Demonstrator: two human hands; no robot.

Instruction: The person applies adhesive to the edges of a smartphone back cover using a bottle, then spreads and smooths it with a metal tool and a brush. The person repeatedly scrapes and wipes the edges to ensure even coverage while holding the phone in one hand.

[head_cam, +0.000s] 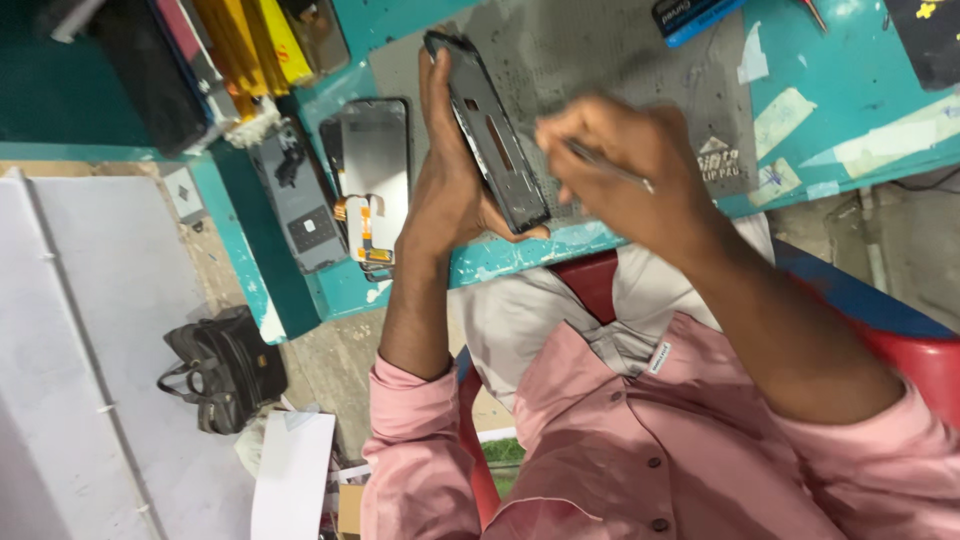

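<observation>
there is one view only, from a camera worn on the person's head, so no second view shares the scene. it looks steeply down over the person's own chest and lap, close to the left hand (455, 175) and the right hand (625, 165), which fill the middle of the frame. the picture sits turned: the teal table (850, 90) runs across the top, slanting, and the floor (330, 370) shows lower left. the pink shirt (620, 440) fills the lower right, nearest the lens.
</observation>
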